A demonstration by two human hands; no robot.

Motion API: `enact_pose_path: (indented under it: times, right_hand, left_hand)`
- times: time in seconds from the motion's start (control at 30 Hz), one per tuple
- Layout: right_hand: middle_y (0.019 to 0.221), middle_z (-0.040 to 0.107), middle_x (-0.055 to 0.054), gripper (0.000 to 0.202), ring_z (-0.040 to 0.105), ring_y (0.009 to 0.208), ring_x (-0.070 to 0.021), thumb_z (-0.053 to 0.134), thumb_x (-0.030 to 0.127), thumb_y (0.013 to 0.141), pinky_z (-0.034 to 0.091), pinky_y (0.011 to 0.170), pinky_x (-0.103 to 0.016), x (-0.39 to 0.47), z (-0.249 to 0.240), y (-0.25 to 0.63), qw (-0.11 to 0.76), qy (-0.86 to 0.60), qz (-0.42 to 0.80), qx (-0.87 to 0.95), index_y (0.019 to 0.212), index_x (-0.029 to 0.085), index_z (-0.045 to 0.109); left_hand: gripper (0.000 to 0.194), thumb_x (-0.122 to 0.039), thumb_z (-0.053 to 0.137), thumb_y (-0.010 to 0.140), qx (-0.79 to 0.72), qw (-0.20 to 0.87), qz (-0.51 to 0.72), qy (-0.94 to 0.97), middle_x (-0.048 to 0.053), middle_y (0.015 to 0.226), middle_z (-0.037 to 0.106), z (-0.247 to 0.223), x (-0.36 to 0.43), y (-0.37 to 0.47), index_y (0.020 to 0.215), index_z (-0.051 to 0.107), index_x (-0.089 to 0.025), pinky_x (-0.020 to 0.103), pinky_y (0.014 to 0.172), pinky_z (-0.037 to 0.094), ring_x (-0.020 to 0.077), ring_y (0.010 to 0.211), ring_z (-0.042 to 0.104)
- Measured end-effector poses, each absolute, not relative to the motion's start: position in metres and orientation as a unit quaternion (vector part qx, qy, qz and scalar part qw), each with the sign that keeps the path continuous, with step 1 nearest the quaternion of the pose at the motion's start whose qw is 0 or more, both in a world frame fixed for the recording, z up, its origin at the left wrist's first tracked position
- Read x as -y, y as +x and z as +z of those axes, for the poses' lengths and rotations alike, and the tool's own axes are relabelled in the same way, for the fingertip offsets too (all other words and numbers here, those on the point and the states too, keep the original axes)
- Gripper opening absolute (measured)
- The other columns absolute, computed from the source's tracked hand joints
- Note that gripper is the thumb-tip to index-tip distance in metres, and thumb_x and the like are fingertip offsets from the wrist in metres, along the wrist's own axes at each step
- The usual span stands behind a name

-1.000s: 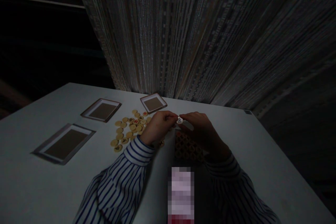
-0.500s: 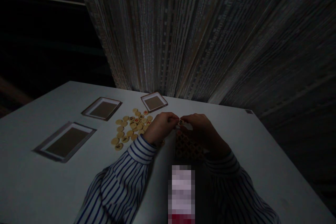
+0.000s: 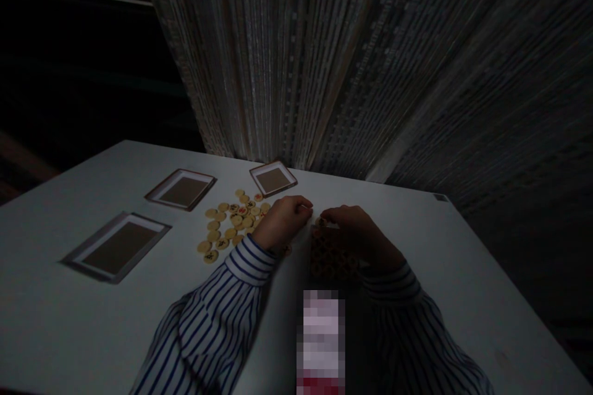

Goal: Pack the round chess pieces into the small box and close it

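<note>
At the tips of the right grip (image 3: 356, 231), pinched by thumb and forefinger, is a single round disc (image 3: 321, 222), its dark-marked face towards the view. Being round, it has no long axis. It lies off the left end of that hand, by the far left corner of the packed discs (image 3: 324, 253) under the palm; whether it touches them, I cannot tell. Just left, the left grip (image 3: 285, 222) is narrow, with nothing seen between its fingertips, though the curled fingers could hide something. The right is nearer the packed discs; the left is nearer the loose discs (image 3: 236, 220) on the counter (image 3: 69, 321). Beyond those stand three shallow boxes (image 3: 118, 247).
</note>
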State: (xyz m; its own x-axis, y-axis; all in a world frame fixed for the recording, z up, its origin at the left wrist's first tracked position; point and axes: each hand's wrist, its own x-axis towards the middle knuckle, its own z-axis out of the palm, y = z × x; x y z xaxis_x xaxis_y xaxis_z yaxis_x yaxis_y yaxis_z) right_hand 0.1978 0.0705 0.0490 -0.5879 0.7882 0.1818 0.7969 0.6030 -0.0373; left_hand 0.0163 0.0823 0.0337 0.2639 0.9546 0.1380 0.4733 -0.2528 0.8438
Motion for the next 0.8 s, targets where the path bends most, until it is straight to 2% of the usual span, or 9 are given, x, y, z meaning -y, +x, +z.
enact_pose_path:
  times: [0.2,0.47,0.8]
  right_hand:
    - [0.078,0.067,-0.005,0.016,0.059,0.071,-0.0167,0.054,0.03,0.079,0.034,0.06,-0.026,-0.07,0.048,0.197,0.039,-0.458,-0.019,0.888,0.084,0.018,0.062]
    - [0.079,0.065,-0.005,0.021,0.057,0.07,-0.0156,0.047,0.033,0.083,0.029,0.056,-0.025,-0.075,0.038,0.196,-0.024,-0.469,-0.042,0.882,0.079,0.017,0.062]
    - [0.085,0.064,-0.007,0.024,0.058,0.076,-0.0175,0.04,0.031,0.086,0.034,0.059,-0.027,-0.076,0.036,0.194,-0.082,-0.468,-0.035,0.879,0.084,0.018,0.06]
  left_hand:
    - [0.021,-0.028,0.05,0.076,-0.504,0.317,0.32,0.737,0.006,0.071,0.068,0.039,-0.079,0.015,0.083,0.066,-0.016,0.024,0.062,0.045,0.0161,0.066,0.061]
    - [0.023,-0.024,0.047,0.078,-0.531,0.284,0.27,0.751,0.006,0.08,0.069,0.044,-0.08,0.015,0.088,0.066,-0.015,0.027,0.07,0.046,0.0173,0.075,0.062]
    - [0.024,-0.021,0.045,0.078,-0.532,0.271,0.254,0.761,0.006,0.08,0.069,0.047,-0.079,0.015,0.086,0.066,-0.014,0.026,0.072,0.045,0.0168,0.077,0.062]
